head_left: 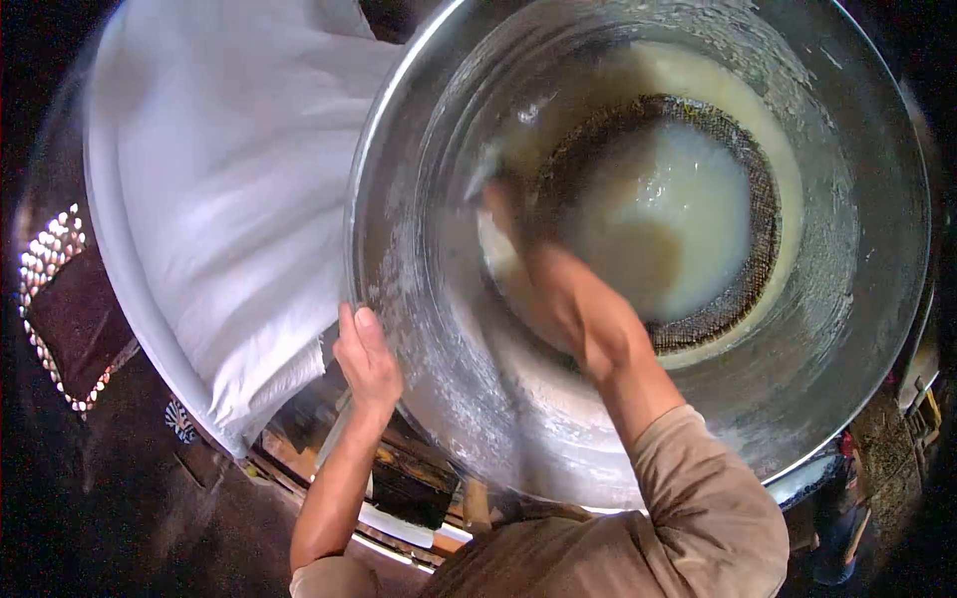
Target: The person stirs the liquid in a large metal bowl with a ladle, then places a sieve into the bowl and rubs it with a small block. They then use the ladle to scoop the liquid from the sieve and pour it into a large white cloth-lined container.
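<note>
A large metal vessel [429, 369] with a pale crust on its inner wall fills the middle and right. Cloudy whitish liquid [698, 214] lies in it, inside a dark woven-looking ring [763, 214]. My left hand [369, 361] grips the vessel's left rim, thumb and fingers close together. Reaching down inside the vessel, my right hand [543, 264] is left of the liquid, near the inner wall. Motion smears its fingers, and whether they hold the blurred pale shape beside them cannot be made out.
White cloth [229, 189] drapes over a wide round rim [110, 234] at the left, beside the vessel. Below it are wooden pieces and a dark box-like object [414, 490]. A dark panel [75, 319] with light spots around it stands far left. Blurred items lie at the lower right.
</note>
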Demonstrator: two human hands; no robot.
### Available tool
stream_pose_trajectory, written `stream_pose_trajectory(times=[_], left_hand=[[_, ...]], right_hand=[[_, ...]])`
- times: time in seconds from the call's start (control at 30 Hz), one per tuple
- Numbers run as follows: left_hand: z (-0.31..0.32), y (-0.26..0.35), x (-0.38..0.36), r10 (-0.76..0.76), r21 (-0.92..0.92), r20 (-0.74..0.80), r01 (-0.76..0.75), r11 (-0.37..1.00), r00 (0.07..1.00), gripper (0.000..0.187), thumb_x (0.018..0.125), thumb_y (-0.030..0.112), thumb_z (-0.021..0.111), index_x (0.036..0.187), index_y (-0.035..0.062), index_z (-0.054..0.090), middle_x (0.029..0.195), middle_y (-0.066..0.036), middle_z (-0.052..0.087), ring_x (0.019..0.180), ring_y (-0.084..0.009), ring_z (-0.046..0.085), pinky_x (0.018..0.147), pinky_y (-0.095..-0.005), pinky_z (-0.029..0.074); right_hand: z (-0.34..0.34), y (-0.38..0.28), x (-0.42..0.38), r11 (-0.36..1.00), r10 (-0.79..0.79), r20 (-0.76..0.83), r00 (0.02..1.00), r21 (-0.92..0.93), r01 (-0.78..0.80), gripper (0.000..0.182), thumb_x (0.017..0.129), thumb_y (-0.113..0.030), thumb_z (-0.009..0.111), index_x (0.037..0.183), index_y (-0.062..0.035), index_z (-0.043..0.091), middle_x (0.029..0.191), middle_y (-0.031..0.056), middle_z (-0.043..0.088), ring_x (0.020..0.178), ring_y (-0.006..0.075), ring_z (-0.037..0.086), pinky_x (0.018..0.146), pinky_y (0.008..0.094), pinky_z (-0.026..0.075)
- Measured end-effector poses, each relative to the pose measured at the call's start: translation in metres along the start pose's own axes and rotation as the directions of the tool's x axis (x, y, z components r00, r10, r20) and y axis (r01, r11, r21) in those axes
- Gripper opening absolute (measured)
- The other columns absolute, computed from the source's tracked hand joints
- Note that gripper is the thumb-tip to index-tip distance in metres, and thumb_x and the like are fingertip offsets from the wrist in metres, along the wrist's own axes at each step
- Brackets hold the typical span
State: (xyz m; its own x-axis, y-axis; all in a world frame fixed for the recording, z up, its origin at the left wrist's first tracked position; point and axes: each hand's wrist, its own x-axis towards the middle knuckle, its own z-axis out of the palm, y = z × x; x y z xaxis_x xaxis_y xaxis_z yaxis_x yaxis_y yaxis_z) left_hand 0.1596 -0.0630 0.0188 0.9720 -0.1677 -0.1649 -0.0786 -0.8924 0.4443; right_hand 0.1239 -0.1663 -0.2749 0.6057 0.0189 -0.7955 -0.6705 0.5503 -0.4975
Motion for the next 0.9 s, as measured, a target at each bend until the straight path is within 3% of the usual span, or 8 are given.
stream_pose_trajectory(times=[0.07, 0.13, 0.33, 0.4, 0.43, 0.6, 0.8, 0.9], left_hand=[[-0.002, 0.002, 0.000, -0.022, 0.005, 0.030, 0.022, 1.000, 0.999, 0.050, 0.089, 0.029, 0.037, 0.098, -0.0201, 0.042, 0.051, -0.015, 0.033, 0.046, -0.0201, 0.035, 0.043, -0.0371, 0.027], [-0.001, 0.000, 0.005, 0.037, 0.010, 0.008, -0.037, 0.999, 0.999, 0.047, 0.089, 0.030, 0.036, 0.094, -0.0164, 0.043, 0.051, -0.013, 0.033, 0.046, -0.0197, 0.034, 0.043, -0.0367, 0.026], [-0.005, 0.001, 0.000, 0.024, -0.047, 0.075, -0.020, 0.999, 0.997, 0.043, 0.090, 0.033, 0.033, 0.089, -0.0097, 0.042, 0.052, -0.012, 0.033, 0.048, -0.0188, 0.033, 0.044, -0.0352, 0.026], [-0.004, -0.001, -0.003, 0.037, -0.040, 0.059, -0.035, 0.999, 0.998, 0.044, 0.090, 0.033, 0.033, 0.091, -0.0105, 0.042, 0.052, -0.013, 0.035, 0.048, -0.0190, 0.035, 0.045, -0.0364, 0.027], [-0.002, -0.002, -0.004, 0.046, -0.022, 0.017, -0.046, 0.999, 0.999, 0.044, 0.090, 0.033, 0.033, 0.092, -0.0101, 0.042, 0.053, -0.015, 0.036, 0.047, -0.0213, 0.036, 0.045, -0.0374, 0.028], [-0.008, 0.010, -0.002, -0.003, 0.013, 0.069, 0.002, 1.000, 0.998, 0.043, 0.090, 0.036, 0.033, 0.089, -0.0054, 0.043, 0.055, -0.022, 0.041, 0.049, -0.0357, 0.039, 0.048, -0.0411, 0.030], [-0.005, 0.007, -0.002, 0.056, 0.048, 0.010, -0.056, 0.997, 0.998, 0.039, 0.090, 0.032, 0.033, 0.085, -0.0048, 0.044, 0.058, -0.025, 0.044, 0.056, -0.0441, 0.044, 0.049, -0.0448, 0.031], [-0.006, 0.014, -0.005, 0.037, 0.037, 0.017, -0.037, 0.999, 0.999, 0.040, 0.090, 0.031, 0.033, 0.083, -0.0056, 0.046, 0.059, -0.027, 0.044, 0.057, -0.0450, 0.044, 0.050, -0.0455, 0.030]], right_hand=[[-0.036, -0.068, 0.016, 0.999, -0.032, -0.128, 0.991, 0.007, 0.033, 0.049, 0.077, -0.045, 0.050, 0.107, -0.0063, 0.053, 0.104, 0.0119, 0.051, 0.097, 0.0245, 0.044, 0.085, 0.0360, 0.033], [-0.100, -0.118, 0.092, 0.549, -0.656, -0.120, 0.745, -0.753, 0.362, 0.035, 0.078, -0.032, 0.053, 0.097, -0.0026, 0.055, 0.102, 0.0183, 0.051, 0.099, 0.0293, 0.045, 0.087, 0.0396, 0.033], [-0.105, -0.044, 0.119, -0.171, -0.798, 0.089, 0.596, -0.982, -0.083, 0.043, 0.076, -0.021, 0.059, 0.111, -0.0009, 0.045, 0.102, 0.0182, 0.052, 0.099, 0.0293, 0.047, 0.091, 0.0416, 0.032], [-0.018, -0.040, -0.014, 0.978, -0.210, -0.401, 0.892, -0.071, 0.198, 0.032, 0.076, -0.013, 0.057, 0.106, -0.0009, 0.049, 0.103, 0.0141, 0.052, 0.097, 0.0219, 0.048, 0.083, 0.0374, 0.041], [-0.002, -0.023, -0.051, 0.994, -0.068, -0.123, 0.990, 0.079, 0.078, 0.032, 0.077, -0.009, 0.054, 0.107, -0.0010, 0.047, 0.098, 0.0138, 0.054, 0.090, 0.0225, 0.053, 0.066, 0.0342, 0.045], [0.076, -0.095, -0.156, 0.882, -0.092, -0.007, 0.996, 0.463, 0.085, 0.022, 0.076, -0.002, 0.044, 0.097, 0.0062, 0.045, 0.078, 0.0161, 0.057, 0.054, 0.0258, 0.059, 0.032, 0.0326, 0.046], [-0.060, -0.267, -0.090, 0.629, -0.575, -0.243, 0.781, 0.479, 0.612, 0.024, 0.082, -0.012, 0.044, 0.101, 0.0009, 0.050, 0.092, 0.0119, 0.055, 0.072, 0.0210, 0.054, 0.065, 0.0307, 0.048], [-0.200, -0.340, -0.094, -0.306, -0.181, -0.244, 0.953, 0.935, 0.181, 0.010, 0.079, -0.001, 0.043, 0.085, 0.0005, 0.051, 0.078, 0.0133, 0.053, 0.063, 0.0220, 0.054, 0.053, 0.0359, 0.052]])
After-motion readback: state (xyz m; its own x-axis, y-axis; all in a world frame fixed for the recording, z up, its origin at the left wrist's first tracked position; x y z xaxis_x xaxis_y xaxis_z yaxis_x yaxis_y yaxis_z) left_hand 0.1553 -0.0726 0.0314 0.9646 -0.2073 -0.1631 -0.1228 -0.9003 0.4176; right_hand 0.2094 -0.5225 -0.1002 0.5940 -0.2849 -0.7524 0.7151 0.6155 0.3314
